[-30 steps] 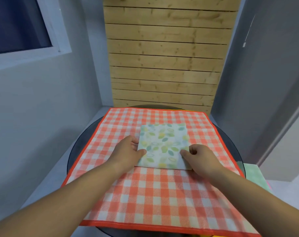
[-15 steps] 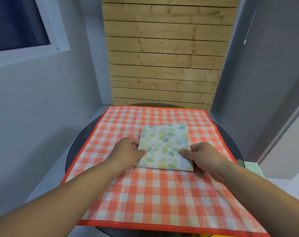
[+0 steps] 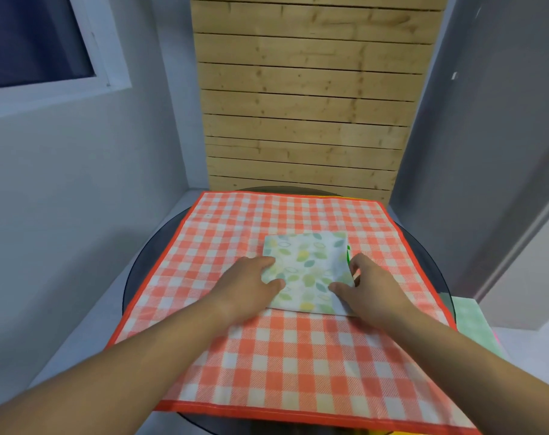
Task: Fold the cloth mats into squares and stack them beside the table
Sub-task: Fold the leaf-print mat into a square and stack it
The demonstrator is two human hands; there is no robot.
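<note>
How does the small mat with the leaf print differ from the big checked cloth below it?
1. The leaf-print mat has green and yellow leaves on white; the checked cloth has orange-red and white squares with an orange-red border.
2. The leaf-print mat is folded into a small square; the checked cloth lies spread out and is much larger.
3. The left hand and right hand grip the leaf-print mat; neither grips the checked cloth.
Both are patterned cloths.
</note>
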